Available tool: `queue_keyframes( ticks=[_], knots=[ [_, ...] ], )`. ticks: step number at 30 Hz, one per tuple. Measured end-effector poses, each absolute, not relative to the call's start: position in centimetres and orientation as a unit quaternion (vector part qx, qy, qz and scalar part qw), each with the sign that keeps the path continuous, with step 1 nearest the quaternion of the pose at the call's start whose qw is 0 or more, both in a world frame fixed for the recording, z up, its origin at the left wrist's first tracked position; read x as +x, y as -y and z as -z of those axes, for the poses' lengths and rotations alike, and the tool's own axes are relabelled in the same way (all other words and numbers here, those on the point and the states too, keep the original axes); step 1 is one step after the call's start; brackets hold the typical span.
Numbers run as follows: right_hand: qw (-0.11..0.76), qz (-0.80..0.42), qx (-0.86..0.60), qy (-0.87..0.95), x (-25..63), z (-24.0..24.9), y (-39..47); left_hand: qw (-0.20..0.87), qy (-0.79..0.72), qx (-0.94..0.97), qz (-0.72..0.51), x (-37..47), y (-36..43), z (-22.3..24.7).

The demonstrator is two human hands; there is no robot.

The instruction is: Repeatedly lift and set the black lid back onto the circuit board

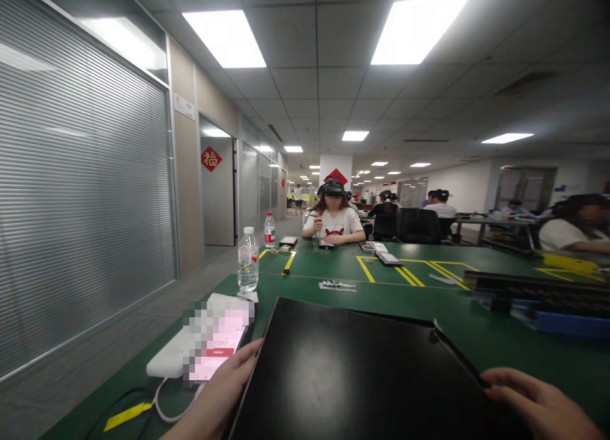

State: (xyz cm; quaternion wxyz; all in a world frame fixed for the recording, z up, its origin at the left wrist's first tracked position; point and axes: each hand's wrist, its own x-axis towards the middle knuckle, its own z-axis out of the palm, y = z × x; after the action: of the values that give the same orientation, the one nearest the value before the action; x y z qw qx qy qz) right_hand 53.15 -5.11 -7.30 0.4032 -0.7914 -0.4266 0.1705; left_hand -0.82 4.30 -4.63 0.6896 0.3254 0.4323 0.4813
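A large black rectangular panel (366,376) with a smooth, glossy face fills the lower middle of the head view. My left hand (233,370) is closed on its left edge, with the fingertips hidden at the panel's side. On the opposite edge my right hand (531,392) grips the panel, fingers bent at the rim. At the panel's upper right corner a small raised lip or flap (436,325) shows. Just left of my left hand lie a phone (223,351) with a lit screen and a white device (166,357) with a white cable.
The green table (295,287) bears yellow tape marks. A water bottle (248,262) stands at the left edge, a red-capped bottle (269,230) beyond. Silvery strips (336,285) lie ahead. Dark bars (538,294) and a blue part (567,319) lie right. A person (336,220) sits opposite.
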Motion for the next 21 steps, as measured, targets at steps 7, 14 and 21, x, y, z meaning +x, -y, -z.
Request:
queue_keyframes(
  ticks=[7, 14, 21],
  knots=[
    [0.393, -0.183, -0.804, 0.407, 50.9, 5.1, 5.5, 0.711, -0.403, 0.324, -0.477, -0.6, -4.1, 3.8],
    [0.4, -0.197, -0.792, 0.416, 49.9, 4.2, 5.6, 0.664, -0.429, 0.391, -0.471, -0.9, -4.0, 4.0],
    [0.404, -0.189, -0.785, 0.429, 48.7, 4.0, 5.8, 0.591, -0.444, 0.474, -0.478, -0.7, -3.2, 3.8]
  ],
)
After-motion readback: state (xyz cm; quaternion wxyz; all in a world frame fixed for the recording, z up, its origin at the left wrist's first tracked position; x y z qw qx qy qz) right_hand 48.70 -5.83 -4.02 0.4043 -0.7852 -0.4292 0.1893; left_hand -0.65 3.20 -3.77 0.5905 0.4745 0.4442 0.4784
